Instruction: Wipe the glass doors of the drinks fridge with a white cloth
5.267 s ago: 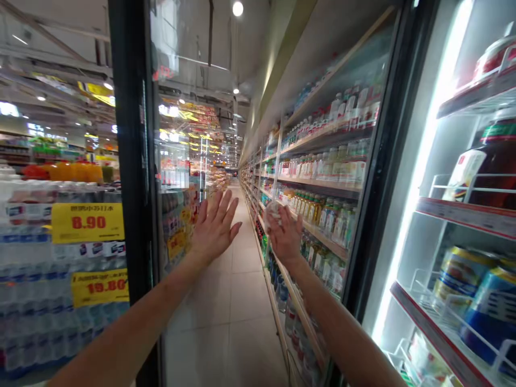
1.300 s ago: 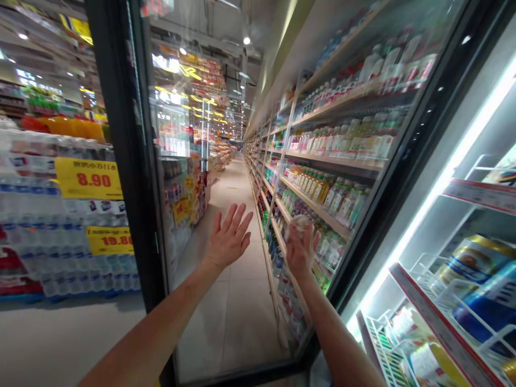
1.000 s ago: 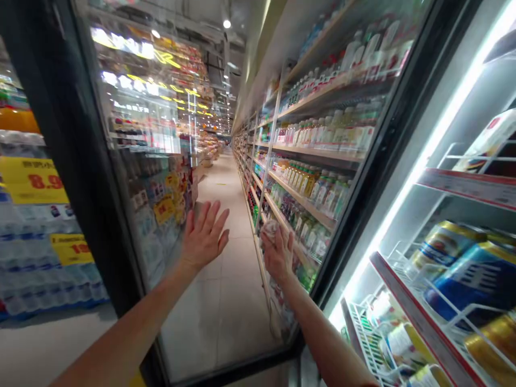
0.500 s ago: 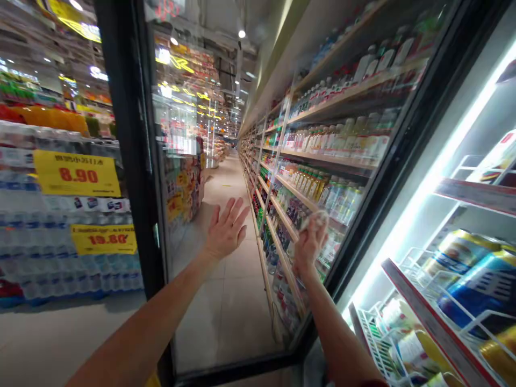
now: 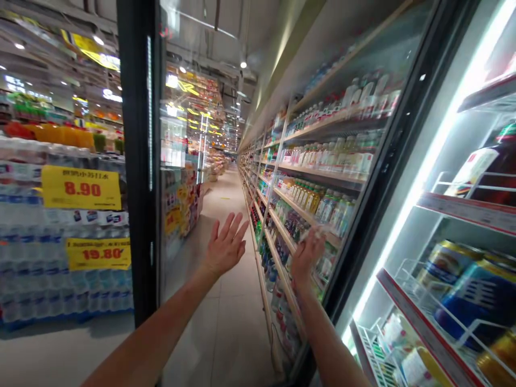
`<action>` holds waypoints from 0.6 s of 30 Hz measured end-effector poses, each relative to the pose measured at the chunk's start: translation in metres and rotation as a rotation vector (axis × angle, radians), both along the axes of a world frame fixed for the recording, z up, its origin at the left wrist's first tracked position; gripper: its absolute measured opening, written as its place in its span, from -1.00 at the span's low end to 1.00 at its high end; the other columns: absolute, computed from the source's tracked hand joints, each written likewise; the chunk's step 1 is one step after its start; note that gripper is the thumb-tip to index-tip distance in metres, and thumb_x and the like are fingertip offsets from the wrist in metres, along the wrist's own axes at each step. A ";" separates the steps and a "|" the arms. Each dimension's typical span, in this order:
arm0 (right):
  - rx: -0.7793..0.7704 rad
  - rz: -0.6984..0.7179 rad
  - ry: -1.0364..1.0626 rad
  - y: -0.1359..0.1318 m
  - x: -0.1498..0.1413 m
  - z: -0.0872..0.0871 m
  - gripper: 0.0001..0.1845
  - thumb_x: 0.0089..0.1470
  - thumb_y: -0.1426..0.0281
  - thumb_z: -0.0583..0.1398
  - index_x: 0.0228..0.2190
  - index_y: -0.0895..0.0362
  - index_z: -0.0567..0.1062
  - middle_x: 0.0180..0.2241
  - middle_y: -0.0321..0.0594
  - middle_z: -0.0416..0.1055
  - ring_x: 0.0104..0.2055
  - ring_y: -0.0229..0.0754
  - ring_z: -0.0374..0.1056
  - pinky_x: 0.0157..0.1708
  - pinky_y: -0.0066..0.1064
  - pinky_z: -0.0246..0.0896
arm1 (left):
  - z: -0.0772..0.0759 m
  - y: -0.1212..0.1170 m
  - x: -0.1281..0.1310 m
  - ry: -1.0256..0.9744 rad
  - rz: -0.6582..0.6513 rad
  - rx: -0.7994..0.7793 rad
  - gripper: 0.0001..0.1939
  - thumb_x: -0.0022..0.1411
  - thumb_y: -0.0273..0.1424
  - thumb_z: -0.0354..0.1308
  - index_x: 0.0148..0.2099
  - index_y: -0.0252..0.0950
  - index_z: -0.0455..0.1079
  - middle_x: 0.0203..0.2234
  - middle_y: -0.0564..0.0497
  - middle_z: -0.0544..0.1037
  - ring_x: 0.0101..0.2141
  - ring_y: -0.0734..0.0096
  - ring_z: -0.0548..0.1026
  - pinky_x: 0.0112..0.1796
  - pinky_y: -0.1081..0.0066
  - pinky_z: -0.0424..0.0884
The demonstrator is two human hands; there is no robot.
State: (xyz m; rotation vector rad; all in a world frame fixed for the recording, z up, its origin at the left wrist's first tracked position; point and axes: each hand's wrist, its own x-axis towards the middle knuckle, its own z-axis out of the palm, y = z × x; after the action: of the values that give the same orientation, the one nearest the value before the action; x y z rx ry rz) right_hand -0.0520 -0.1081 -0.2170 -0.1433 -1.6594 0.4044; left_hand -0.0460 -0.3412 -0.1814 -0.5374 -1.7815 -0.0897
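A framed glass door [image 5: 193, 333] of a lit cooler stands open in front of me, with the aisle showing through its pane. My left hand [image 5: 226, 247] is spread flat at the middle of the glass, fingers apart and pointing up, holding nothing. Farther right, my right hand [image 5: 305, 263] is closed around a whitish, crumpled cloth [image 5: 322, 231], which it holds against the pane. Motion blurs the cloth, and the fingers partly hide it, so I cannot tell whether it is fabric or tissue.
At right, cooler shelves with wire fronts hold blue cans [image 5: 475, 295] and other drinks. The door's black frame [image 5: 139, 161] rises at left. Beyond it are stacked bottle packs [image 5: 97, 298] with a yellow price sign [image 5: 80, 187]. Long bottle shelves [image 5: 326, 166] show through the glass.
My right hand with the cloth has shifted slightly left and down on the pane. The left hand stays spread on the glass. The view has tilted up a little.
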 end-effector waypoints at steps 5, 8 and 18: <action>0.437 0.160 -0.032 -0.042 -0.001 0.003 -0.47 0.07 0.51 0.00 0.09 -0.01 0.25 0.22 -0.08 -0.02 0.26 -0.01 -0.11 0.16 0.05 -0.18 | 0.005 -0.009 0.004 -0.028 -0.011 -0.037 -0.45 0.19 -0.33 0.00 0.23 -0.22 0.05 0.18 -0.11 0.15 0.23 0.27 -0.05 0.19 0.13 -0.18; 0.162 0.069 0.031 -0.035 -0.005 0.015 -0.47 0.10 0.47 -0.04 0.13 0.09 0.19 0.23 0.05 -0.08 0.26 0.04 -0.13 0.13 0.10 -0.16 | 0.009 -0.035 0.009 -0.034 0.016 -0.007 -0.41 0.21 -0.35 -0.01 0.26 -0.22 -0.04 0.18 -0.12 0.14 0.22 0.30 -0.01 0.19 0.12 -0.19; 0.376 0.175 0.010 -0.054 -0.001 0.045 -0.50 0.10 0.44 -0.01 0.09 0.01 0.25 0.18 -0.05 0.06 0.25 0.00 -0.08 0.16 0.10 -0.23 | 0.008 -0.074 0.012 0.038 0.086 0.015 -0.33 0.20 -0.34 0.00 0.30 -0.21 -0.18 0.17 -0.14 0.17 0.21 0.29 0.01 0.19 0.11 -0.24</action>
State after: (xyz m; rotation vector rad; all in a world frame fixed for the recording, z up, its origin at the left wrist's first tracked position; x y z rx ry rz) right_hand -0.0533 -0.1620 -0.1718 0.2850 -1.7141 0.2170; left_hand -0.0340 -0.4147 -0.1739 -0.4480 -1.7632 -0.0331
